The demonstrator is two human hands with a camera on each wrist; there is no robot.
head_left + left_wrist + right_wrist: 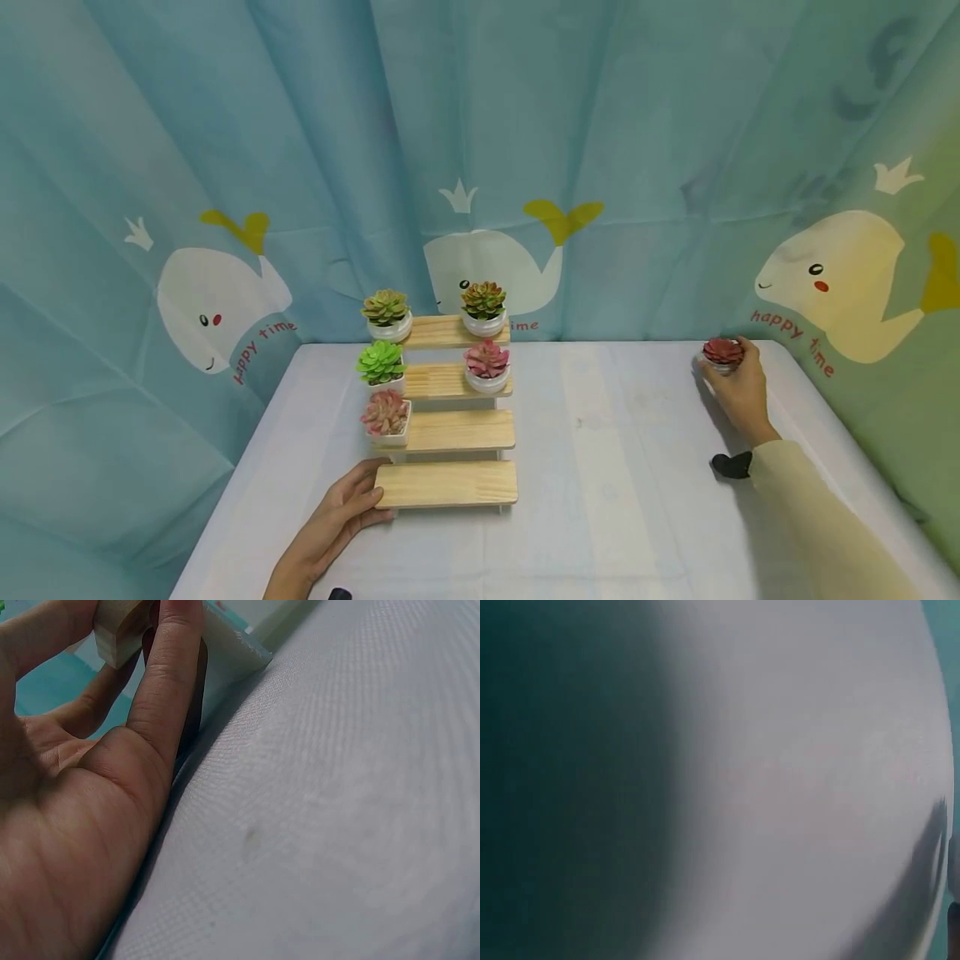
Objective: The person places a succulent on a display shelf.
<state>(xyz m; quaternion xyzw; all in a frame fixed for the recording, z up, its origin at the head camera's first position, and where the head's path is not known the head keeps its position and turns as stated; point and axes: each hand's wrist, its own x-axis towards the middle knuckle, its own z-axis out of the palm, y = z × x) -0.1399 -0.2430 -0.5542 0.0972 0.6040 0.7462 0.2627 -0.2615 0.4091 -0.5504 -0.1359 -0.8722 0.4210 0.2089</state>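
Note:
A tiered wooden plant stand (446, 484) with pale board steps stands left of centre in the head view. My left hand (341, 512) grips the left end of its lowest board, the thumb at the edge. In the left wrist view, my fingers (169, 671) are around the wooden board end (118, 641). At the table's far right, my right hand (738, 392) holds a dark red potted succulent (722, 353) by its small white pot. The right wrist view shows mostly tablecloth and a blurred dark area.
Potted succulents sit on the stand's upper steps: two greenish ones (386, 310) (483, 302) on top, a bright green (381, 363) and a pink one (487, 360) below, another pink one (386, 414) lower left. A whale-print curtain (645, 167) hangs behind the white table (600, 467).

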